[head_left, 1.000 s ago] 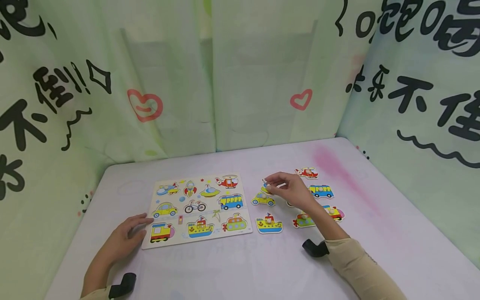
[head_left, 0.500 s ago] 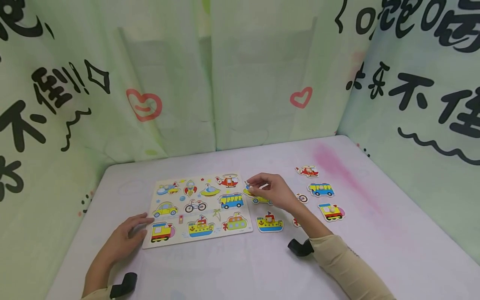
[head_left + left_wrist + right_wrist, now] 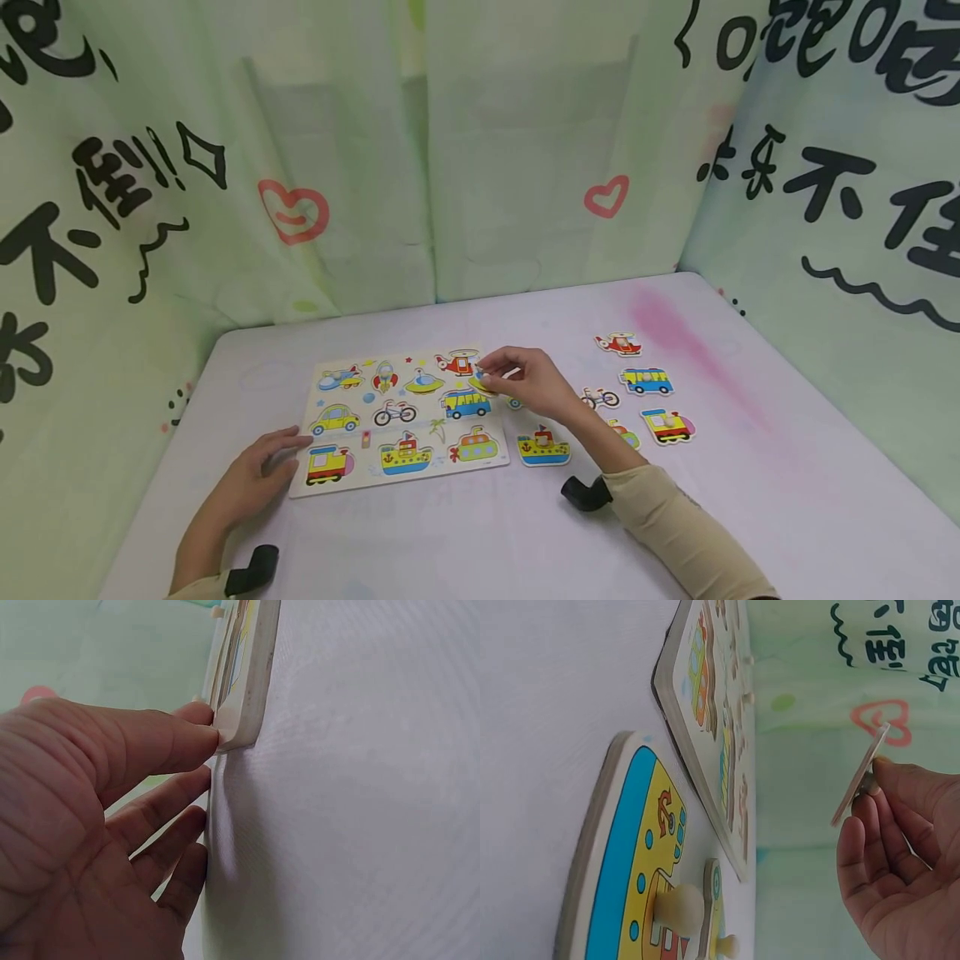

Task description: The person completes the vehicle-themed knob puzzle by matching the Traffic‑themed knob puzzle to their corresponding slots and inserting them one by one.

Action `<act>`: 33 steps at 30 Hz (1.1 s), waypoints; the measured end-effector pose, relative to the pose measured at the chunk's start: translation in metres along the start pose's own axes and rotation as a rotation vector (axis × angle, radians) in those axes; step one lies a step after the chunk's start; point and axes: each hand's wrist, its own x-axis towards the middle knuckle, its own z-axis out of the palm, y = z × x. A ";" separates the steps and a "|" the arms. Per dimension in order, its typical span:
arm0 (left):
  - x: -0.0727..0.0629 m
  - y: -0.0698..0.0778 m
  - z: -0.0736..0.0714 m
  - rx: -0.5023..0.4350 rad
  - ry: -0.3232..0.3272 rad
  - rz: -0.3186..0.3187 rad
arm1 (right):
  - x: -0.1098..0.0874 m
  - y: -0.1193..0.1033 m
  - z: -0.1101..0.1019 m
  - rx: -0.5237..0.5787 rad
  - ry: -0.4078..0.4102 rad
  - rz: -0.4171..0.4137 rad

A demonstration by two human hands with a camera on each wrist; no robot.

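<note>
My right hand (image 3: 534, 383) pinches a flying saucer puzzle piece (image 3: 480, 383) by its knob, over the upper right part of the puzzle board (image 3: 367, 477). In the right wrist view the piece (image 3: 861, 780) is tilted, seen nearly edge-on, raised above the table. My left hand (image 3: 251, 471) rests at the board's left edge, fingers loosely extended. The left wrist view has its thumb (image 3: 187, 742) touching the board's corner. Pictures of vehicles cover the board, and a few knobs stand up from it. A yellow car piece (image 3: 514, 403) is mostly hidden behind my right hand.
Right of the board lie a boat piece (image 3: 543, 447), a bicycle (image 3: 602, 398), a helicopter (image 3: 619, 343), a bus (image 3: 647, 381) and a train (image 3: 667, 426). My right forearm partly covers a submarine piece (image 3: 624, 432). Printed curtains (image 3: 495, 250) surround the table.
My right hand has carried the flying saucer piece leftward from among the loose pieces to over the board's right side. My left hand has stayed at the board's edge.
</note>
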 end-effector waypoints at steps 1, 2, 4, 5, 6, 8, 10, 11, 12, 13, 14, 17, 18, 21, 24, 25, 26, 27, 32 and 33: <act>0.000 0.000 0.000 0.001 0.001 0.002 | 0.001 -0.001 0.000 -0.002 0.001 -0.004; 0.001 0.000 0.000 0.002 0.001 0.002 | 0.002 -0.002 0.001 -0.004 0.001 -0.007; 0.001 0.001 0.000 0.002 0.002 0.002 | 0.003 -0.002 0.002 -0.008 0.002 -0.017; 0.002 0.002 0.000 0.002 0.003 0.002 | 0.005 -0.002 0.003 -0.009 0.004 -0.020; 0.002 0.002 -0.001 0.001 0.003 0.002 | 0.006 -0.002 0.004 -0.009 0.005 -0.025; 0.002 0.003 -0.001 0.000 0.002 0.000 | 0.009 0.000 0.006 -0.009 0.004 -0.020; 0.003 0.004 -0.001 0.001 0.000 -0.003 | 0.013 0.002 0.009 -0.009 0.000 -0.007; 0.003 0.004 -0.001 0.001 -0.002 -0.005 | 0.014 0.002 0.010 -0.008 -0.003 0.002; 0.003 0.004 -0.001 0.002 -0.003 -0.006 | 0.015 0.003 0.012 -0.008 -0.007 0.012; 0.003 0.004 -0.001 0.002 -0.003 -0.006 | 0.016 0.004 0.014 -0.010 -0.012 0.021; 0.003 0.004 -0.001 0.003 -0.003 -0.005 | 0.017 0.004 0.015 -0.011 -0.016 0.025; 0.003 0.004 -0.001 0.005 0.001 0.003 | 0.020 0.005 0.021 -0.013 -0.027 0.021; 0.003 0.003 -0.001 0.007 0.002 0.005 | 0.021 0.004 0.023 -0.015 -0.031 0.018; 0.001 0.003 0.000 0.014 0.005 0.010 | 0.024 0.005 0.029 -0.019 -0.047 0.008; 0.000 0.002 -0.001 0.017 0.002 0.009 | 0.029 0.005 0.035 -0.030 -0.059 0.000; 0.000 0.002 -0.001 0.016 0.002 0.006 | 0.030 0.006 0.037 -0.033 -0.062 -0.005; 0.000 0.002 -0.001 0.019 0.001 0.004 | 0.032 0.006 0.039 -0.037 -0.065 -0.011; 0.000 0.002 -0.001 0.020 0.001 0.001 | 0.034 0.005 0.041 -0.037 -0.069 -0.018; 0.000 0.002 -0.001 0.023 -0.005 -0.008 | 0.043 0.001 0.049 -0.042 -0.096 -0.049; 0.000 0.002 -0.001 0.020 -0.006 -0.008 | 0.045 0.000 0.050 -0.042 -0.103 -0.053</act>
